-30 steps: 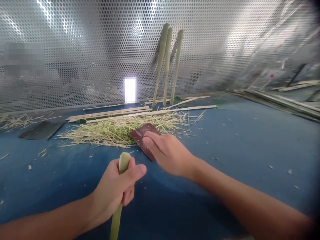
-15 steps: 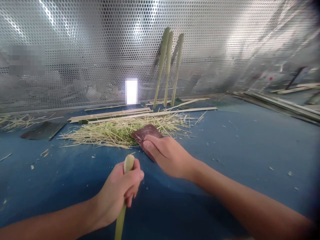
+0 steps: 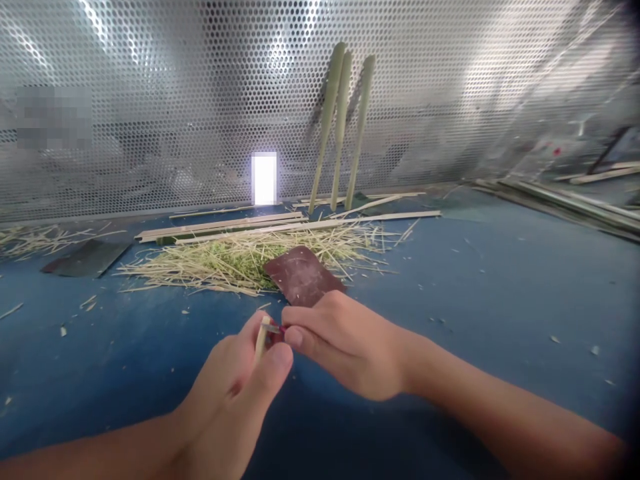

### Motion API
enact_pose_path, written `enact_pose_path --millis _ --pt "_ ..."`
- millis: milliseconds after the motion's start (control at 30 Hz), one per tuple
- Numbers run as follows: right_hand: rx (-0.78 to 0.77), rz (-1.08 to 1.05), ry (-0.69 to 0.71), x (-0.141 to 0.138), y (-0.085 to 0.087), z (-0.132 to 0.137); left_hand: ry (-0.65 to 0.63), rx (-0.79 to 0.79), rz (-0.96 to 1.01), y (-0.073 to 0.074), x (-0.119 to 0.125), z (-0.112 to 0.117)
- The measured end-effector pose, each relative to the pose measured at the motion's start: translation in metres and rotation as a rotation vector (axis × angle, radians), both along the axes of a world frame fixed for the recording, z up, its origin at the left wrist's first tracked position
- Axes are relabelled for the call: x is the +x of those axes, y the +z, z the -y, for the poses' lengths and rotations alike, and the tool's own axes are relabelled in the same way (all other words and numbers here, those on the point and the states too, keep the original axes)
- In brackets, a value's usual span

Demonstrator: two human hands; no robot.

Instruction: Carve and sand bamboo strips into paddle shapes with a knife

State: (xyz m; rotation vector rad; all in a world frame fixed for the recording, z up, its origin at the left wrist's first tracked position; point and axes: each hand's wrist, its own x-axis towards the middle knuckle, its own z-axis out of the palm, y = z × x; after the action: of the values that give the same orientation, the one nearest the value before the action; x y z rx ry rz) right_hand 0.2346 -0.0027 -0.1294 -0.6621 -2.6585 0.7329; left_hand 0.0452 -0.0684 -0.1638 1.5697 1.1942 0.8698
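Left grip (image 3: 239, 381) pinches bamboo strip (image 3: 261, 335) upright; right grip (image 3: 345, 341) holds blade (image 3: 273, 328) against it.

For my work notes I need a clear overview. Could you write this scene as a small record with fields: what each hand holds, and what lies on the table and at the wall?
left hand: closed around a pale green stick, tip pointing up
right hand: pinches a small blade at the stick's tip
behind the hands: dark red pad flat on the blue table
further back: pile of shavings, then flat strips lying along the wall
back: perforated metal wall, three green sticks leaning on it
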Motion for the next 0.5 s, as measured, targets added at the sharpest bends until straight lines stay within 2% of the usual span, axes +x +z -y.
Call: enact_pose_path --millis 167,267,500 --pt "-0.030 0.036 -0.028 -0.002 0.005 0.004 -0.024 -0.031 -0.072 -0.001 0.000 0.000" --pt "0.008 0.086 -0.072 -0.004 0.010 0.009 0.001 -0.056 -0.079 -0.004 0.003 0.000" --pt "0.104 0.226 -0.161 -0.004 0.012 0.019 0.068 -0.217 0.226 -0.008 0.012 -0.002"
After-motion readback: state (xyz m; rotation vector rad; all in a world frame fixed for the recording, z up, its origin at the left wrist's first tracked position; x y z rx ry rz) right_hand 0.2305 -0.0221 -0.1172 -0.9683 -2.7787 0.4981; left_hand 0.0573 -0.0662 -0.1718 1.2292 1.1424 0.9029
